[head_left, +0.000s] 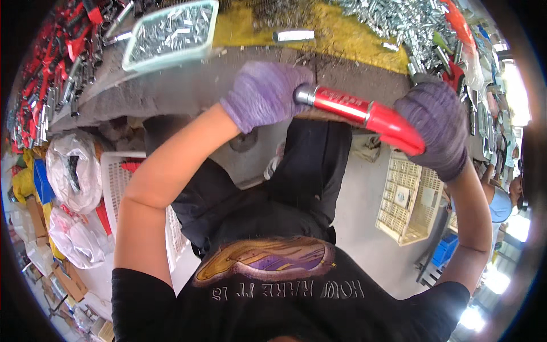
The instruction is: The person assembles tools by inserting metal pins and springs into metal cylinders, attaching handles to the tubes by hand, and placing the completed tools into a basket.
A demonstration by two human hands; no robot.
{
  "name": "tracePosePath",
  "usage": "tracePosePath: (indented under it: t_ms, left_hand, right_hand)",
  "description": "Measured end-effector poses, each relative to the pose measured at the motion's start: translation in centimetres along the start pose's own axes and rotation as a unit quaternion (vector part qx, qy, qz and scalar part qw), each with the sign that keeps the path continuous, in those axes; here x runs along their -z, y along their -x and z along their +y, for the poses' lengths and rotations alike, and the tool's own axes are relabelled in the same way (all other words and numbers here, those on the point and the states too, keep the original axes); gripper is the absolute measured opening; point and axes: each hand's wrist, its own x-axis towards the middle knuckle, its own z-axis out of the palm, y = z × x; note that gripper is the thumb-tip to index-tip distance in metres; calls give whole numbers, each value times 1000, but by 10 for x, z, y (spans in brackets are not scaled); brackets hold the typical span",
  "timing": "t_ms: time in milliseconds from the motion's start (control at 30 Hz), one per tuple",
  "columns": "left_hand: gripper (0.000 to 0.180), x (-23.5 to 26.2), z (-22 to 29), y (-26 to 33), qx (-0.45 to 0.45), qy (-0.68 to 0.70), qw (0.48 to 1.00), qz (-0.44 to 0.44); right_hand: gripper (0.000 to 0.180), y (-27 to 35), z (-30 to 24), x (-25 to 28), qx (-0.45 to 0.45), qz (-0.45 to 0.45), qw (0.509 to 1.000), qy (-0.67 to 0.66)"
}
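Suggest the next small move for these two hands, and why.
I'd probably have the left hand try a gentle twist at the silver end of the red tool, with the right hand bracing. The left hand closes at that end while the right grips the curved red end, so they can work against each other. Whether the silver end turns, I can't tell.

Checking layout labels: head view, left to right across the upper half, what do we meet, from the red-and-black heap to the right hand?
Heap of red-and-black tools → pale tray of small metal parts → gloved left hand → red tool with a silver end → gloved right hand.
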Motion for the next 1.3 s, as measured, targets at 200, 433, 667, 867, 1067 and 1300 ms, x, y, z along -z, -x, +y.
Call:
tracePosePath:
  t_ms: [200,433,667,867,1067,1300]
  left_hand:
    - [26,-3,3,5,32,31,999,-15]
    - [44,2,18,0,-57,35,998,-2]
    - [40,17,31,-11,-5,-13,998,-64]
    - [34,6,31,-21,7,-51,993,-106]
    - [38,-22,13,-9,-68,-81,989,100]
    - [32,-30,12,4,-135,-80,988,-5]
  right_hand:
    - [42,-4,-21,7,-94,-35,994,-33]
    - [48,-5,-16,5,-31,-48,998,8]
    - [46,18,-16,-12,-173,-63,969,-162]
    - [41,12,-40,-14,-485,-131,770,-394]
    - [64,46,-52,-39,-493,-29,220,-841]
    - [49,32,-77,-81,-348,-187,31,-918]
